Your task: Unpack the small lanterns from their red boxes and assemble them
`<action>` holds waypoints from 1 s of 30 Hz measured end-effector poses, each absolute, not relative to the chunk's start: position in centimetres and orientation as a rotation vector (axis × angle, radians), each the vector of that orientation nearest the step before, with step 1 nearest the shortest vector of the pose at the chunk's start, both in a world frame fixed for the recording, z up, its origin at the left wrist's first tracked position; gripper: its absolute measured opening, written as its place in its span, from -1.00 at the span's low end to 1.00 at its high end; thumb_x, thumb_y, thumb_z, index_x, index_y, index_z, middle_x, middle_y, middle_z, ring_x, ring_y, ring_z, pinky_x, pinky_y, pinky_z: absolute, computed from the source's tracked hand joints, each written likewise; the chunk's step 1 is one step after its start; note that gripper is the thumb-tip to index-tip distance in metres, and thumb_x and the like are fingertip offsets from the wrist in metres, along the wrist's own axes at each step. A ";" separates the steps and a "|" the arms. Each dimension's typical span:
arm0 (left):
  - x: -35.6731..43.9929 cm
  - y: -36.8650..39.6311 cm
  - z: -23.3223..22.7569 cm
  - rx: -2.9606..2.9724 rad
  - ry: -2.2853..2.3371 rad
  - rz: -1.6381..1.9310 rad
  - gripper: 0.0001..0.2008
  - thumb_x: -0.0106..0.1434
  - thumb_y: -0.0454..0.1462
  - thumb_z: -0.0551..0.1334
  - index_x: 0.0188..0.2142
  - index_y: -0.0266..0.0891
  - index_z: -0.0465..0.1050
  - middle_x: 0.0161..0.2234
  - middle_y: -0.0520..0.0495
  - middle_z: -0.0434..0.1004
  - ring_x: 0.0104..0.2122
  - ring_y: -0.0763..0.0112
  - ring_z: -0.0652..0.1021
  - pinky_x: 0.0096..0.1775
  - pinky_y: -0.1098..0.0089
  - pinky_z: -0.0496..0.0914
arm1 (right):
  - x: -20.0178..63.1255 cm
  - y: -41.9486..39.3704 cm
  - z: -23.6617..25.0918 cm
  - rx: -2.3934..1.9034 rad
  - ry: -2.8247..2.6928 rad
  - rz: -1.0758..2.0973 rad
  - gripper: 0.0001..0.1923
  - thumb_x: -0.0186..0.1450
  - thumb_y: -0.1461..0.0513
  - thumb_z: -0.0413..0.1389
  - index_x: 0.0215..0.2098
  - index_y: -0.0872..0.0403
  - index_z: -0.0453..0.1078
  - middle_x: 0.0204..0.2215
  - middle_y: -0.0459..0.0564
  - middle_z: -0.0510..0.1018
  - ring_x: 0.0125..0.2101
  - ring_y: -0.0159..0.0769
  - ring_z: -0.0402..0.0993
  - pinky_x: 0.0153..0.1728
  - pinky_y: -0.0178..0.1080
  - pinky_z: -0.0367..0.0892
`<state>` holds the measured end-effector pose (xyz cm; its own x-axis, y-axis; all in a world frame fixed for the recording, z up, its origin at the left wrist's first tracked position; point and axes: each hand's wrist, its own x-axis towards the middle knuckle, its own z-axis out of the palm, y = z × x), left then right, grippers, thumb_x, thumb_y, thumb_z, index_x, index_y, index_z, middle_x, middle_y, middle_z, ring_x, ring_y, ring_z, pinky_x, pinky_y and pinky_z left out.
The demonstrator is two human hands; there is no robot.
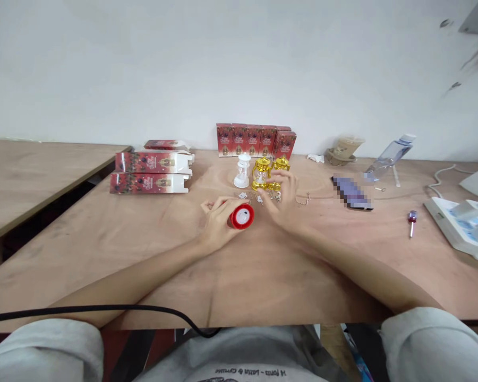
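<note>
Left hand (217,220) is gripping a small red cylindrical lantern part with a white round face (241,216), held just above the wooden tabletop (143,249) near the centre. Right hand (283,199), fingers spread and grasping nothing, is hovering over tiny metal pieces (263,198). Beyond, two gold plastic lanterns (267,172) and one white lantern (242,170) are standing assembled; the red part is remaining loose. Lettering on the red cardboard boxes (255,139) is too small for reading.

A small packing or assembly workroom: plain wooden worktable (103,233), stacked red product boxes (255,140), a screwdriver (411,220), bare wall.
</note>
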<state>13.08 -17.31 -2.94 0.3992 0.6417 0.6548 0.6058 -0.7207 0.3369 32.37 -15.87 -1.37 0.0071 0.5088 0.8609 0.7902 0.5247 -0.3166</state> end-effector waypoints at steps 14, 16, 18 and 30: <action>13.2 -17.3 -3.1 2.758 1.030 1.083 -0.69 0.20 -0.20 0.25 -0.04 -0.04 0.41 -0.12 -0.07 0.58 -0.10 0.19 0.46 -0.13 0.18 0.03 | 33.2 -18.1 -4.3 -0.722 -2.101 -0.492 -0.83 0.27 0.26 0.05 -0.36 -0.10 0.47 -0.36 -0.10 0.51 -0.26 -0.29 0.30 -0.13 -0.13 0.12; 13.2 -17.3 -3.2 2.758 1.013 1.079 -0.69 0.21 -0.20 0.25 -0.03 -0.03 0.41 -0.13 -0.06 0.58 -0.10 0.18 0.46 -0.12 0.19 0.03 | 33.3 -18.2 -4.2 -0.649 -2.116 -0.504 -0.85 0.25 0.27 0.07 -0.36 -0.09 0.46 -0.36 -0.11 0.52 -0.25 -0.29 0.30 -0.13 -0.12 0.12; 13.3 -17.2 -3.1 2.761 1.001 1.074 -0.70 0.21 -0.20 0.25 -0.04 -0.01 0.41 -0.13 -0.05 0.58 -0.09 0.17 0.46 -0.12 0.18 0.03 | 33.3 -18.2 -4.1 -0.586 -2.120 -0.508 -0.89 0.24 0.28 0.09 -0.36 -0.06 0.44 -0.37 -0.12 0.53 -0.25 -0.30 0.31 -0.13 -0.13 0.12; 13.2 -17.6 -3.1 2.804 1.177 1.131 -0.65 0.19 -0.31 0.23 -0.01 -0.07 0.38 -0.12 -0.06 0.58 -0.11 0.21 0.46 -0.15 0.18 0.02 | 33.7 -17.3 -4.8 -0.631 -2.122 -0.684 -0.77 0.39 0.24 -0.10 -0.40 0.01 0.30 -0.43 -0.08 0.50 -0.31 -0.34 0.38 -0.13 -0.17 0.15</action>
<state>13.21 -17.63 -3.07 0.4949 0.5896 0.6384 0.6614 -0.7320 0.1634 33.74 -17.30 -4.83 -0.5544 0.2016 0.8075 0.6353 0.7293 0.2541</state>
